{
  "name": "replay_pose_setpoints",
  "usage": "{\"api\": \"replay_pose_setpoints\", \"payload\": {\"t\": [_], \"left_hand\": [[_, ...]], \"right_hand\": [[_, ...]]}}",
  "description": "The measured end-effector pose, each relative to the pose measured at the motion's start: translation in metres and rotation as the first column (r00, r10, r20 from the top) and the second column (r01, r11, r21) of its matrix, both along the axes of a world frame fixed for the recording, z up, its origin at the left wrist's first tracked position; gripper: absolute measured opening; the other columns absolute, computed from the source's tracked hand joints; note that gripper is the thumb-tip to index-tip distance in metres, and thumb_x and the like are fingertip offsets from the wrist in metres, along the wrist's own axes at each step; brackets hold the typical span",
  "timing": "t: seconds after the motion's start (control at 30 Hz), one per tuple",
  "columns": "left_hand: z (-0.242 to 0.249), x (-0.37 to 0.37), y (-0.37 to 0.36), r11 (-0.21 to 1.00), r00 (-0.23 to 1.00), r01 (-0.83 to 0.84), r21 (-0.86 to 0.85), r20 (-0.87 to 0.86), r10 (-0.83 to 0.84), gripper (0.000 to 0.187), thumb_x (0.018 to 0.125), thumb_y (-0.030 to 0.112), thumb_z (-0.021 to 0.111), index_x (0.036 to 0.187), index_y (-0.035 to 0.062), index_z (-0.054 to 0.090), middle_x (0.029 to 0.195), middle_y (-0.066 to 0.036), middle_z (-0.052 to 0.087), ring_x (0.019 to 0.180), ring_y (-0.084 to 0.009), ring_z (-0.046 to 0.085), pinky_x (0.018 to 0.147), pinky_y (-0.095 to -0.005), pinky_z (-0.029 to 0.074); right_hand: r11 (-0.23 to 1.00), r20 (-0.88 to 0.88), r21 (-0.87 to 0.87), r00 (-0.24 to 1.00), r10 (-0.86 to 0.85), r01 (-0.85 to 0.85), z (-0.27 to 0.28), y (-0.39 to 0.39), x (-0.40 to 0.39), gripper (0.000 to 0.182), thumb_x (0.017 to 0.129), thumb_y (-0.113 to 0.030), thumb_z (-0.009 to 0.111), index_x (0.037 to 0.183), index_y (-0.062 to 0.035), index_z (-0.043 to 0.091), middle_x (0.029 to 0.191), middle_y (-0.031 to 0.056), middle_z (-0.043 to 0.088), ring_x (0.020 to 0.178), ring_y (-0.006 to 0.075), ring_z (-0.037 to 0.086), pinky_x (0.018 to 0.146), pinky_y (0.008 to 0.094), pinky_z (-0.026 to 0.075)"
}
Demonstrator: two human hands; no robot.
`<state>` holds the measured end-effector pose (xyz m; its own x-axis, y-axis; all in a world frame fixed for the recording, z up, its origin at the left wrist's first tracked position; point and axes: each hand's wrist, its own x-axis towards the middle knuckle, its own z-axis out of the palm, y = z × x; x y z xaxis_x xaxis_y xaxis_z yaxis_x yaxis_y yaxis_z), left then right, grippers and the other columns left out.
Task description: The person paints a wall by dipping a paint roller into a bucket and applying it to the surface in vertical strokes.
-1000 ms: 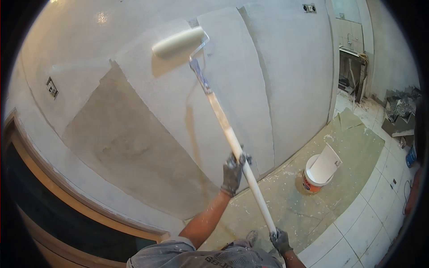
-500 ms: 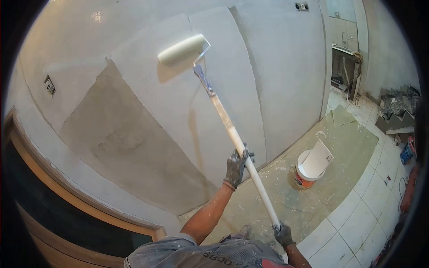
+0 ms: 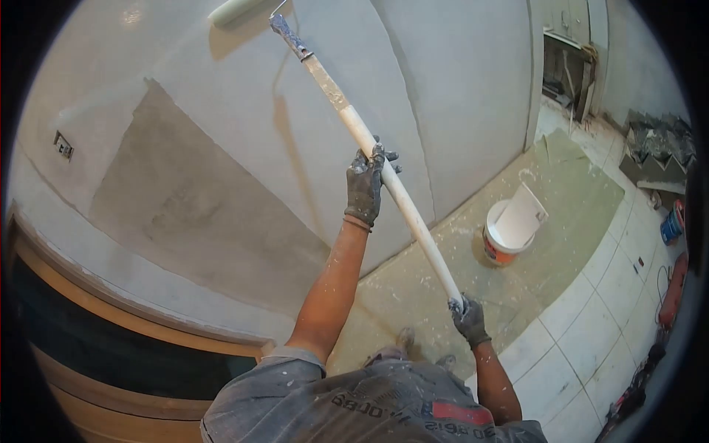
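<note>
A paint roller (image 3: 235, 10) on a long white pole (image 3: 406, 203) rests against the grey wall (image 3: 332, 44), its sleeve partly cut off by the top edge of the view. My left hand (image 3: 365, 188), in a dark paint-spotted glove, is closed around the pole's middle, with fingertips showing past its right side. Lower down, my right hand (image 3: 469, 319), gloved too, grips the pole's bottom end. A darker unplastered-looking patch (image 3: 177, 199) spreads over the wall left of the pole.
A bucket (image 3: 501, 255) with a white tray (image 3: 521, 214) stuck in it stands on the floor sheet (image 3: 569, 192). A wooden frame (image 3: 148, 325) runs along the lower left. A blue can (image 3: 672, 223) and rubble (image 3: 657, 144) lie at right, beyond white tiles (image 3: 591, 332).
The roller has moved up and left along the wall, partly out of view. Both hands have risen in view with the pole, still holding it. The camera's view has also shifted somewhat.
</note>
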<state>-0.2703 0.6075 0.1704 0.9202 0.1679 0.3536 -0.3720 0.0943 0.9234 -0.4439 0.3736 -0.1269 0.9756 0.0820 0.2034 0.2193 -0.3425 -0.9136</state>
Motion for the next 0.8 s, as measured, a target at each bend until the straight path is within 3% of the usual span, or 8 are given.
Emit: {"api": "replay_pose_setpoints", "payload": {"t": [0.07, 0.13, 0.3, 0.4, 0.47, 0.57, 0.73, 0.8], "left_hand": [[-0.021, 0.003, -0.002, 1.000, 0.996, 0.009, 0.016, -0.091, -0.007, 0.046, 0.102, 0.028, 0.056, 0.133, -0.0044, 0.048, 0.100, -0.015, 0.066, 0.085, -0.0199, 0.068, 0.078, -0.0346, 0.059], [-0.055, -0.007, -0.003, 0.999, 0.988, 0.050, 0.005, -0.149, -0.049, 0.046, 0.102, 0.028, 0.056, 0.134, -0.0040, 0.048, 0.099, -0.014, 0.066, 0.085, -0.0197, 0.068, 0.078, -0.0339, 0.059], [-0.189, -0.041, -0.012, 0.985, 0.937, 0.169, 0.016, -0.313, -0.156, 0.041, 0.101, 0.025, 0.058, 0.130, -0.0030, 0.051, 0.104, -0.014, 0.067, 0.091, -0.0206, 0.068, 0.082, -0.0344, 0.060], [-0.239, -0.064, -0.026, 0.985, 0.835, 0.173, -0.018, -0.527, -0.156, 0.038, 0.100, 0.022, 0.059, 0.129, -0.0023, 0.052, 0.107, -0.014, 0.068, 0.093, -0.0222, 0.069, 0.083, -0.0353, 0.060], [-0.276, -0.075, -0.033, 0.970, 0.743, 0.151, -0.192, -0.625, -0.240, 0.038, 0.099, 0.019, 0.060, 0.130, -0.0022, 0.052, 0.109, -0.015, 0.068, 0.094, -0.0241, 0.069, 0.085, -0.0359, 0.060], [-0.307, -0.087, -0.042, 0.951, 0.677, 0.125, -0.282, -0.677, -0.289, 0.035, 0.097, 0.013, 0.062, 0.128, -0.0021, 0.052, 0.110, -0.015, 0.067, 0.094, -0.0254, 0.069, 0.084, -0.0367, 0.061], [-0.359, -0.104, -0.051, 0.904, 0.513, 0.054, -0.425, -0.765, -0.390, 0.032, 0.098, 0.010, 0.060, 0.126, -0.0026, 0.050, 0.114, -0.017, 0.064, 0.098, -0.0276, 0.067, 0.086, -0.0389, 0.061], [-0.378, -0.097, -0.044, 0.898, 0.433, 0.047, -0.437, -0.801, -0.413, 0.028, 0.099, 0.011, 0.059, 0.123, -0.0017, 0.052, 0.111, -0.017, 0.064, 0.098, -0.0281, 0.066, 0.088, -0.0386, 0.060]], "right_hand": [[0.997, 0.022, -0.078, 1.000, -0.006, 0.007, -0.014, -0.016, -0.007, 0.024, 0.088, -0.024, 0.067, 0.091, 0.0003, 0.065, 0.070, 0.0241, 0.063, 0.063, 0.0415, 0.064, 0.056, 0.0434, 0.048], [0.998, -0.101, -0.064, 0.995, 0.005, -0.011, -0.025, -0.029, -0.025, 0.027, 0.089, -0.026, 0.067, 0.092, 0.0005, 0.064, 0.072, 0.0249, 0.063, 0.066, 0.0433, 0.063, 0.057, 0.0441, 0.048], [0.986, -0.369, -0.154, 0.929, -0.003, -0.058, -0.087, -0.080, -0.102, 0.026, 0.090, -0.027, 0.065, 0.093, -0.0009, 0.064, 0.074, 0.0248, 0.065, 0.070, 0.0433, 0.065, 0.060, 0.0450, 0.049], [0.970, -0.437, -0.232, 0.899, -0.032, -0.078, -0.109, -0.105, -0.142, 0.025, 0.090, -0.026, 0.065, 0.095, -0.0012, 0.064, 0.076, 0.0242, 0.066, 0.072, 0.0426, 0.066, 0.063, 0.0458, 0.050], [0.960, -0.566, -0.258, 0.822, -0.059, -0.108, -0.122, -0.122, -0.164, 0.026, 0.089, -0.026, 0.064, 0.096, -0.0011, 0.064, 0.076, 0.0241, 0.067, 0.074, 0.0426, 0.067, 0.065, 0.0464, 0.050], [0.934, -0.591, -0.337, 0.799, -0.113, -0.118, -0.147, -0.144, -0.190, 0.029, 0.089, -0.028, 0.065, 0.096, 0.0008, 0.064, 0.075, 0.0254, 0.066, 0.074, 0.0429, 0.067, 0.065, 0.0471, 0.051], [0.850, -0.718, -0.461, 0.670, -0.187, -0.256, -0.124, -0.158, -0.214, 0.040, 0.089, -0.037, 0.065, 0.098, 0.0016, 0.061, 0.079, 0.0277, 0.066, 0.079, 0.0459, 0.065, 0.070, 0.0512, 0.051], [0.826, -0.679, -0.505, 0.706, -0.201, -0.250, -0.115, -0.153, -0.217, 0.037, 0.089, -0.036, 0.065, 0.096, 0.0002, 0.060, 0.080, 0.0267, 0.067, 0.080, 0.0456, 0.066, 0.070, 0.0511, 0.052]]}}
